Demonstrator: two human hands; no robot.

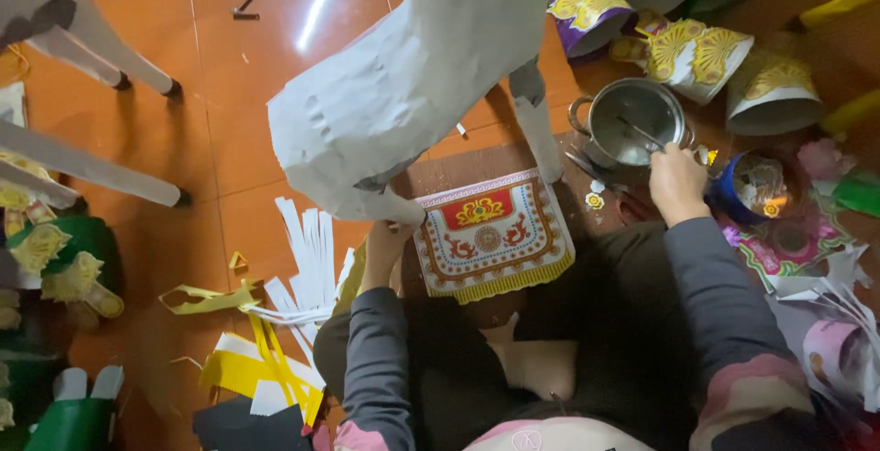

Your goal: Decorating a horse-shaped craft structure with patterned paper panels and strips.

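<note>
Left hand (385,240) clamped under the grey paper horse (403,75); right hand (676,181), beside the horse, pinches a stick (639,133) in the steel pot (632,121).

Both arms are being extended forward from the body, clothed in dark grey sleeves with pink showing at the upper arms. The left forearm is being raised steeply, the sleeve pushed back so that the bare wrist is being exposed. The left hand (387,231) is being held up, fingers pointed upward and pressed against a surface above; the grip itself is being hidden. The right arm is being bent at the elbow and reached further forward. The right hand (676,181) is being closed in a loose fist, knuckles turned upward, thumb side facing left.
</note>
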